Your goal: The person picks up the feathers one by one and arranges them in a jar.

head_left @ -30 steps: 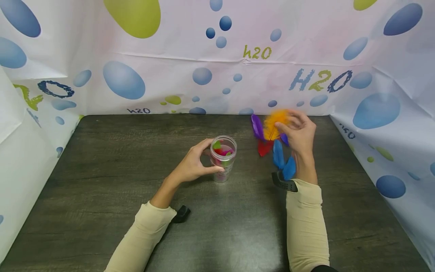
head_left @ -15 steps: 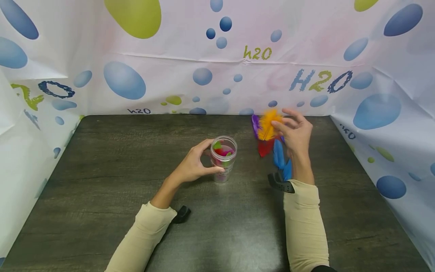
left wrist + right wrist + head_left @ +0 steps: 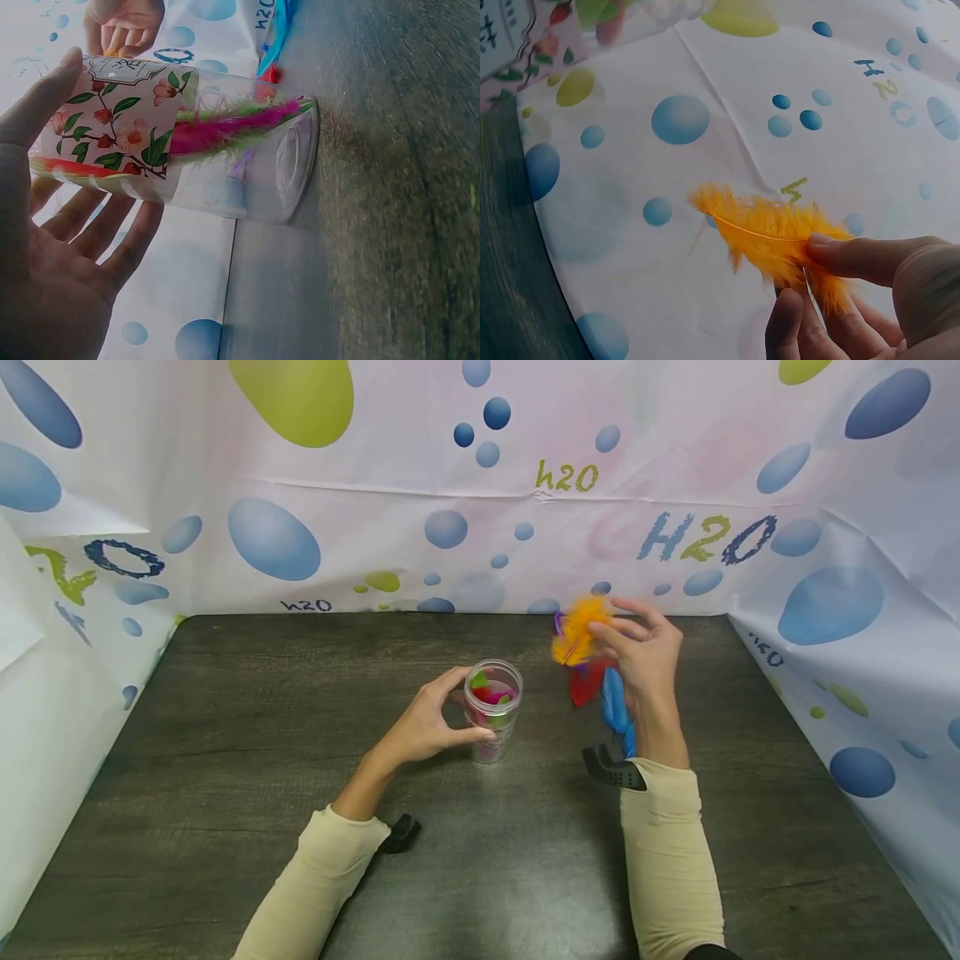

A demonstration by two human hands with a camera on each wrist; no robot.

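In the pinched right grip (image 3: 647, 658), orange feather (image 3: 769, 234)

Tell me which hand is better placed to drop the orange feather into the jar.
Probably the right hand: it pinches the orange feather, while the left hand holds the jar.

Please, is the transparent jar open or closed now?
Open. In the head view, the jar shows a bare rim without any lid, and feathers inside.

Both arms (image 3: 318, 870) reach forward, the left fingers (image 3: 133, 246) curved, the right fingers (image 3: 784, 326) pinching.
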